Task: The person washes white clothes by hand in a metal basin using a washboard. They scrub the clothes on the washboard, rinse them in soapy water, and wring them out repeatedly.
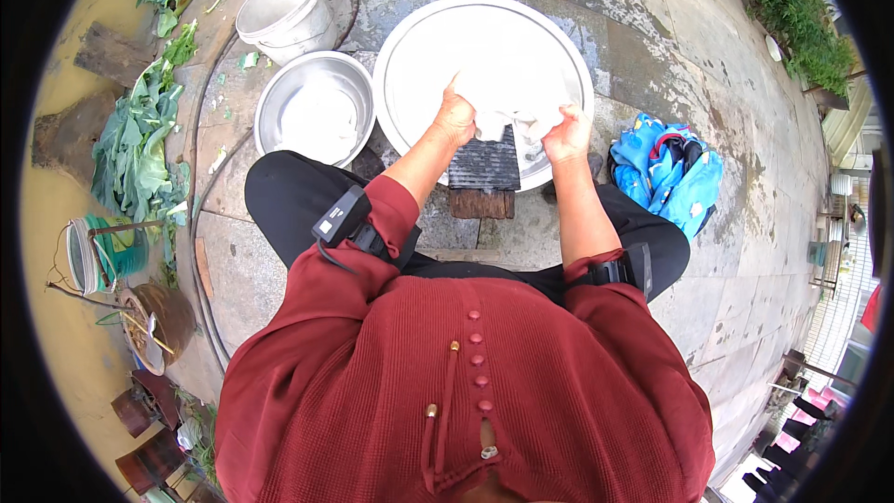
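Note:
A wide round metal basin stands before me, its inside glaring white. A ridged dark washboard leans over the basin's near rim, its brown wooden end outside. My left hand is closed on a white cloth at the left of the board. At the right, my right hand grips the same cloth between thumb and fingers. The cloth lies across the board's upper end; its far part blends into the glare, so its full outline is hidden.
Left of the basin are a smaller metal basin and a white bucket. A blue patterned fabric bundle lies by my right knee. A dark hose runs along the paving, beside leafy greens.

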Motion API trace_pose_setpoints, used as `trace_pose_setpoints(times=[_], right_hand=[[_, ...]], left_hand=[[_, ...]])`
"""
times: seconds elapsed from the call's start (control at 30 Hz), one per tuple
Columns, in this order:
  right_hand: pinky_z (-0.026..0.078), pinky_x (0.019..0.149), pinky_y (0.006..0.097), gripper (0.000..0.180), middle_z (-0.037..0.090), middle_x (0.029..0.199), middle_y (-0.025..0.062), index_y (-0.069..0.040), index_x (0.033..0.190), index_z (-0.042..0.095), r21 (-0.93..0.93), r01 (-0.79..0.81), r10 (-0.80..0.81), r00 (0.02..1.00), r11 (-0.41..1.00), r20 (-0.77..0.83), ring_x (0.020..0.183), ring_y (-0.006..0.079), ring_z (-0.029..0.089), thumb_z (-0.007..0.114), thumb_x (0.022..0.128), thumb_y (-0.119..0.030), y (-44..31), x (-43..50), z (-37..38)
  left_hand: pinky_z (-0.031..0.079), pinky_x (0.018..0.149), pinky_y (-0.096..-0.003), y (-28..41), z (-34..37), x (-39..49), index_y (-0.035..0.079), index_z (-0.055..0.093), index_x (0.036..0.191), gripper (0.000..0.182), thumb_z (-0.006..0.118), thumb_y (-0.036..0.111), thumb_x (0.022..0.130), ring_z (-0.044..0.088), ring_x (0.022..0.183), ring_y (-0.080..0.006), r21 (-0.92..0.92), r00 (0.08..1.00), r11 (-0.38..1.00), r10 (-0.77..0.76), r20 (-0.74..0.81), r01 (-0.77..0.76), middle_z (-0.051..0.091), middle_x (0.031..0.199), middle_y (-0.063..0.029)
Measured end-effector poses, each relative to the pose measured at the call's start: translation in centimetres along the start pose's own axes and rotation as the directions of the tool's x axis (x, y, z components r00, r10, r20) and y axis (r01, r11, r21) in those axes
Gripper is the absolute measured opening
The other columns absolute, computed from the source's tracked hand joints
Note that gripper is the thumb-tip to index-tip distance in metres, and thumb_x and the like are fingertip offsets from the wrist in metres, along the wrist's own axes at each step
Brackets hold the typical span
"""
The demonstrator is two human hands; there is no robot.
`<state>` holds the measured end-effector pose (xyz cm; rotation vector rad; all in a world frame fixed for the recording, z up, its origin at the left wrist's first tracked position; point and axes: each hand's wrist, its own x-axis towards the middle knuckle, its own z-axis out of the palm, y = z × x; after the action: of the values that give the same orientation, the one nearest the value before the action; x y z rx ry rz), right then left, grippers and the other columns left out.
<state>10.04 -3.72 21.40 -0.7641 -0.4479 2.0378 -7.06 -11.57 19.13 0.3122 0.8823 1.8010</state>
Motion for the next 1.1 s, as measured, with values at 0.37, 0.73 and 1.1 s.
trace_pose_setpoints(times=[0.37, 0.73, 1.1], right_hand=[[0.052, 0.092, 0.0414, 0.047, 0.067, 0.113, 0.0136, 0.002, 0.121, 0.059, -0.081, -0.166, 0.172, 0.982, 0.983, 0.074, 0.105, 0.0279, 0.065, 0.073, 0.082, -0.019, 5.5, 6.3, -7.4], [0.048, 0.093, 0.0431, 0.047, 0.065, 0.119, 0.0197, -0.001, 0.118, 0.065, -0.928, -0.088, -0.184, 0.969, 0.361, -0.164, 0.108, 0.0353, 0.061, 0.064, 0.084, -0.034, 7.5, 16.4, -15.0], [0.045, 0.088, 0.0451, 0.033, 0.062, 0.112, 0.0167, -0.003, 0.108, 0.062, -0.685, 0.683, 0.049, 0.716, -0.254, 0.696, 0.104, 0.0331, 0.057, 0.064, 0.077, -0.016, 10.5, 4.2, -9.4]], left_hand=[[0.049, 0.097, -0.036, -6.0, -3.8, 2.4, 0.007, 0.052, 0.13, 0.046, 0.068, 0.022, 0.089, 0.059, 0.117, -0.0248, 0.439, 0.984, 0.882, 0.129, 0.12, -0.169, 0.06, 0.125, -0.0093], [0.04, 0.107, -0.0386, -3.5, -17.9, 10.8, 0.008, 0.063, 0.123, 0.045, 0.062, 0.034, 0.086, 0.052, 0.125, -0.0325, 0.995, 0.974, 0.098, 0.225, -0.027, 0.005, 0.058, 0.131, -0.0167], [0.037, 0.103, -0.0516, -10.6, -12.2, -0.3, 0.002, 0.062, 0.107, 0.026, 0.057, 0.018, 0.087, 0.054, 0.116, -0.035, 0.831, 0.814, -0.04, 0.176, 0.553, -0.555, 0.062, 0.116, -0.0167]])
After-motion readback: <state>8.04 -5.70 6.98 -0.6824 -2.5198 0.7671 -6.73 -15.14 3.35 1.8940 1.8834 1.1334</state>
